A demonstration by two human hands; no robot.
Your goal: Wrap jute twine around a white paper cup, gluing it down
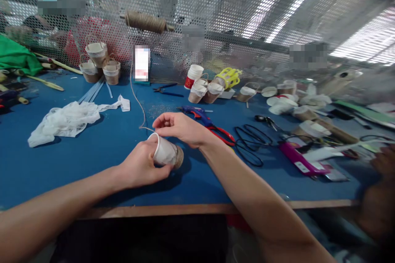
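My left hand (140, 166) grips a small white paper cup (165, 153) lying on its side, its base end wound with brown twine. My right hand (179, 127) is closed just above the cup's rim, pinching the twine strand (135, 94). That strand runs up across the blue table to a twine spool (145, 21) hung on the perforated metal screen. Both hands hover low over the blue tabletop (101, 152) near its front edge.
A crumpled white plastic bag (66, 119) lies at left. Finished twine-wrapped cups (98, 61) stand at the back left and more cups (205, 90) at the centre. Red-handled scissors (220, 133), a blue glue gun (196, 111), black cable (249, 144) and a pink tool (300, 160) lie right. Another person's hand (382, 162) shows at far right.
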